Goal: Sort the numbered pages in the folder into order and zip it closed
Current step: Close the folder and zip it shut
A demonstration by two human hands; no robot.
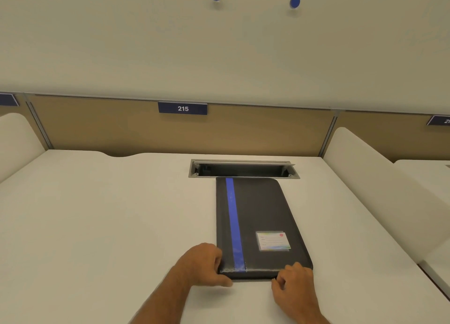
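So: black padded zip folder with blue stripe point(258, 223) lies closed, flat on white worktop point(97, 214), near cable slot point(243, 169). My left hand point(203, 262) grips near-left corner; my right hand point(293, 281) pinches near edge, likely at zip pull. No pages visible. Cannot tell if sorting is done or not yet begun.

White desk point(97, 214), tan partition point(121, 126) labelled 215, possibly cable tray point(243, 170).

Both forearms bare, left hand point(203, 262) and right hand point(295, 283) ungloved.
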